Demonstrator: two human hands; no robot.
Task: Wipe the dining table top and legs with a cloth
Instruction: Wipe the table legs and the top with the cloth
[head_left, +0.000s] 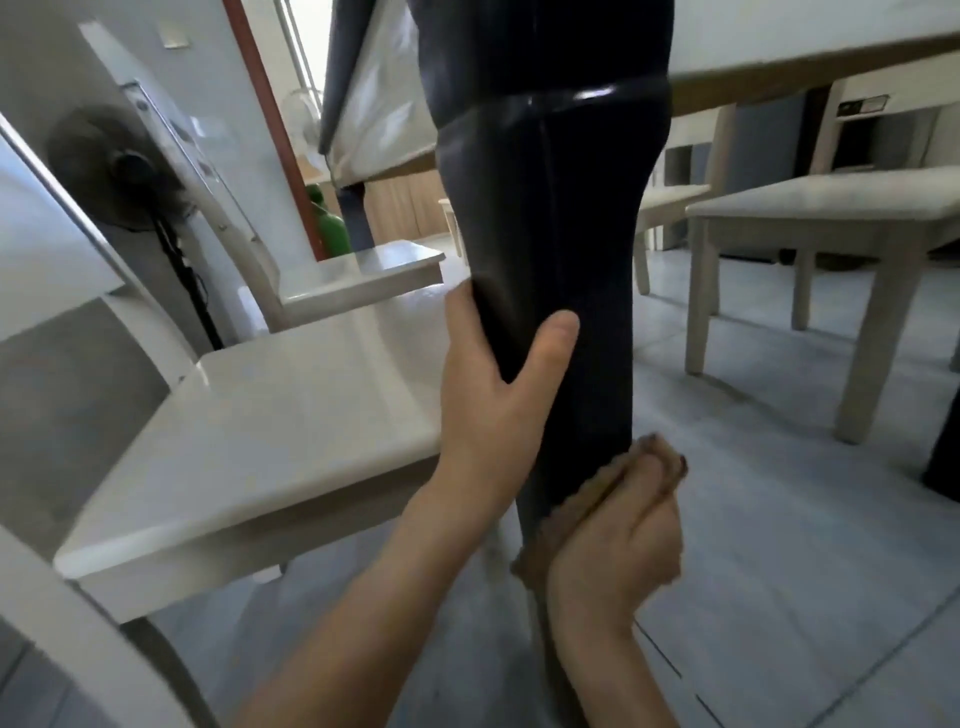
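A thick, glossy dark table leg fills the middle of the head view, running down from the table top's underside. My left hand wraps around the leg's left side, thumb across the front. Lower down, my right hand presses a brown cloth against the leg's lower part. The cloth is bunched between my fingers and the leg, with a strip hanging down below my wrist. The foot of the leg is hidden behind my right hand and arm.
A white chair seat stands close on the left, with a second white chair behind it. Pale benches stand on the right on the grey tiled floor. A black standing fan is at the far left.
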